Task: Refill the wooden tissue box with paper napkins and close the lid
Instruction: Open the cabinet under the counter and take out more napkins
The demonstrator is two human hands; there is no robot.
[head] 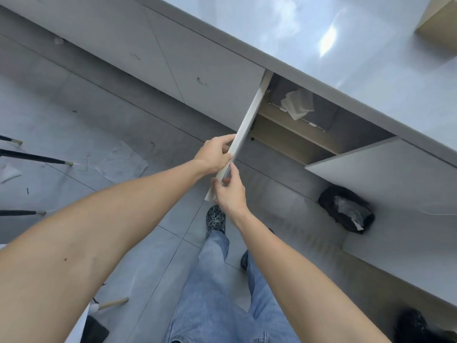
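Note:
I look down at a grey counter with cabinets below. My left hand (215, 154) and my right hand (228, 190) both grip the edge of an open cabinet door (249, 117), seen edge-on. Inside the open cabinet, a pack of white paper napkins (298, 103) lies on a wooden shelf (291, 131). A corner of a light wooden box (439, 23) shows on the countertop at the far top right.
A second cabinet door (385, 174) stands open to the right. A black bag (346, 209) with wrapped stuff lies on the floor under it. Chair legs (34, 158) and paper scraps (122, 162) are on the tiled floor at left. My feet and jeans (222, 280) are below.

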